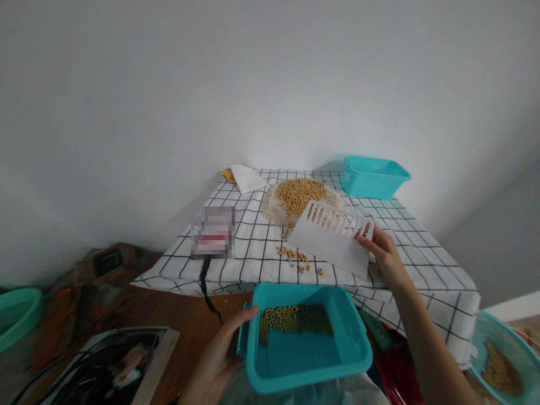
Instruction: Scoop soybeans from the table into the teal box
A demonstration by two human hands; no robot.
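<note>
My left hand (219, 354) grips the left rim of a teal plastic tub (307, 354) held just below the table's near edge. A layer of soybeans (295, 319) lies along the tub's far side. My right hand (382, 247) holds a white slotted plastic scraper (331, 237) by its right end, tilted on the checked tablecloth (253, 247). A few loose beans (297, 257) lie on the cloth by the scraper's lower left edge. Behind the scraper sits a pile of soybeans (299, 196) on a pale round sheet.
A second teal tub (373, 177) stands at the table's far right. A folded white cloth (247, 178) lies at the far edge, a blurred packet (213, 232) at the left. Teal bowls sit low at the left (17, 315) and right (504, 354), the right one with beans.
</note>
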